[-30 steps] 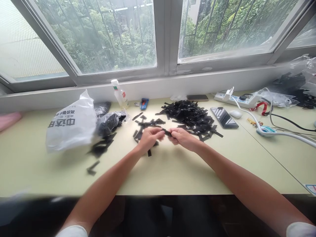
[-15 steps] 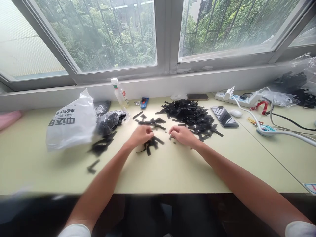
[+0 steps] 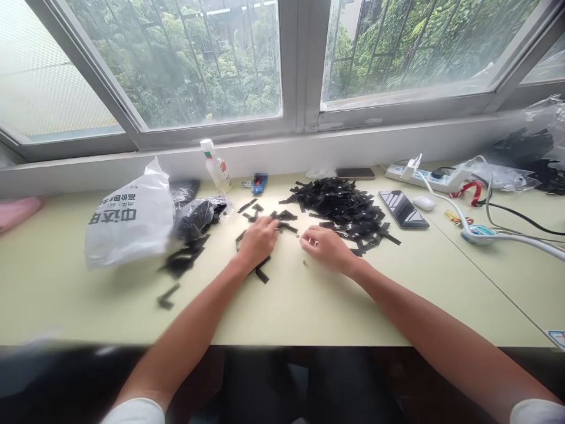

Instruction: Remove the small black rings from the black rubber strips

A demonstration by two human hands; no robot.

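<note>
Left hand (image 3: 260, 240) palm down over loose black strips (image 3: 288, 227), fingers slightly spread and bent; cannot tell whether a strip is pinched. Strip ends show past its fingertips at 1 o'clock and below the palm at 6. Right hand (image 3: 324, 247) across a narrow gap, fingers curled loosely; cannot tell if they close on anything. Small round pieces (image 3: 304, 262) lie in and below that gap.

Clock centred on the gap, 12 toward the window, reading left to right. White plastic bag (image 3: 128, 221) at 9, dark strips (image 3: 189, 254) near its right edge. Bent strip (image 3: 168, 297) apart at 8. Bottle (image 3: 216, 166) between 10 and 11, close to the sill; blue packet (image 3: 259, 184) at 11. Open room: pale surface (image 3: 309, 312) between the forearms, running down to its near edge at 6. Large pile of strips (image 3: 339, 209) at 2, its lower edge just beside the right hand. Phone (image 3: 403, 209) past the pile, between 2 and 3; power strip (image 3: 426, 178) beyond it, at 2.
</note>
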